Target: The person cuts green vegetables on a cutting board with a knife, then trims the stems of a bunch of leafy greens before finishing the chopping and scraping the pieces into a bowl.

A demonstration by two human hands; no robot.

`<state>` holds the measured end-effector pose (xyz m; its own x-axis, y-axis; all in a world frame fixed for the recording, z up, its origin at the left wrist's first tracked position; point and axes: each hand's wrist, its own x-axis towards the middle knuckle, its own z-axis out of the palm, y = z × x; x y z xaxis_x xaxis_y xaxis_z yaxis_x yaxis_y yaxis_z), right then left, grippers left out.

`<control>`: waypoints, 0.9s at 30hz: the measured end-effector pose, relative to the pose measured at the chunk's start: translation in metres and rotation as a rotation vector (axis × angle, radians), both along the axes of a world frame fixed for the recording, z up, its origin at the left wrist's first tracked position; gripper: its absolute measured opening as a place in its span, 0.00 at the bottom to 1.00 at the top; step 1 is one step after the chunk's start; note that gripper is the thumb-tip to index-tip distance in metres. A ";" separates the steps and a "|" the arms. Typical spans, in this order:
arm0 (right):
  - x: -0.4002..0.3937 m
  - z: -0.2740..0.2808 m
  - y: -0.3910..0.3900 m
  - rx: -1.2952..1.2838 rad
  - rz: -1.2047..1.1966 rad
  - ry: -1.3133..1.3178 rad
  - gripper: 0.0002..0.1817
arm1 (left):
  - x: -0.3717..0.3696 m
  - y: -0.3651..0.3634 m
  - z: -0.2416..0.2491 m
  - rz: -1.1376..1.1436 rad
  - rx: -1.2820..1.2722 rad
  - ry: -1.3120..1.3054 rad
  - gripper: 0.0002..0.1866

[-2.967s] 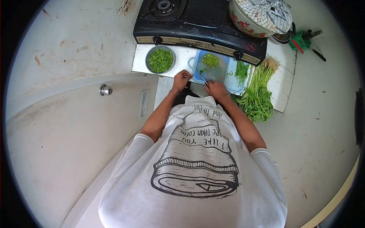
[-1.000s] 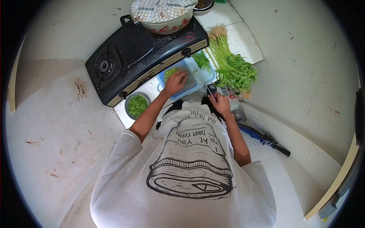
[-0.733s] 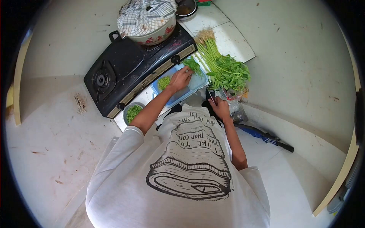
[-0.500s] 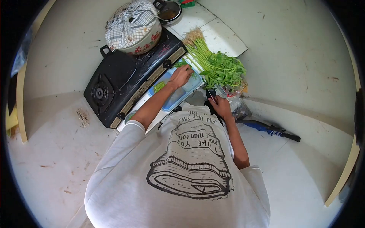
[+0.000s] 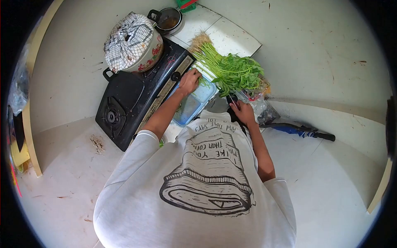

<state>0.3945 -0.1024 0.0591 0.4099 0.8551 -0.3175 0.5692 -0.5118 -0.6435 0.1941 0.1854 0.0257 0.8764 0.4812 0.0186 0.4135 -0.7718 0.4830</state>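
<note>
My left hand (image 5: 190, 82) is over a light-blue plastic tray (image 5: 186, 119), fingers curled down around some cut green stems (image 5: 202, 81). Beside the tray lies a large bunch of long-stemmed leafy greens (image 5: 242, 72), its pale roots toward the stove. Just below the leaves, my right hand (image 5: 243, 111) is closed on a knife (image 5: 232, 100), of which only a thin pale strip shows. Its handle is mostly hidden by the fingers.
A black two-burner gas stove (image 5: 128, 93) stands at left, bearing a flowered pot (image 5: 153, 53) topped with a checked cloth (image 5: 124, 43). A small pan (image 5: 168, 20) sits behind it. A plastic bag (image 5: 264, 111) and a blue folded umbrella-like object (image 5: 289, 130) lie at right.
My left hand has moved a little left and back along the tray, toward the stove side. My right hand stays closed near the greens. The whole view has shifted slightly.
</note>
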 end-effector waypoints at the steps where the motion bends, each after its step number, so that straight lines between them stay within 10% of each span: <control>1: 0.000 0.001 0.002 -0.003 -0.004 0.008 0.26 | -0.001 0.000 0.001 0.011 0.006 0.013 0.15; 16: 0.003 0.004 0.025 0.017 0.042 0.031 0.26 | -0.011 -0.013 0.015 0.480 -0.384 -0.343 0.08; 27: 0.008 0.009 0.043 0.127 0.123 0.147 0.23 | -0.011 -0.025 0.060 0.885 -1.168 -0.744 0.05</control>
<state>0.4026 -0.0596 0.0678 0.2571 0.9329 -0.2522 0.5178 -0.3534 -0.7791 0.1828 0.1607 0.0857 0.3025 0.8523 -0.4267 -0.0746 0.4675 0.8808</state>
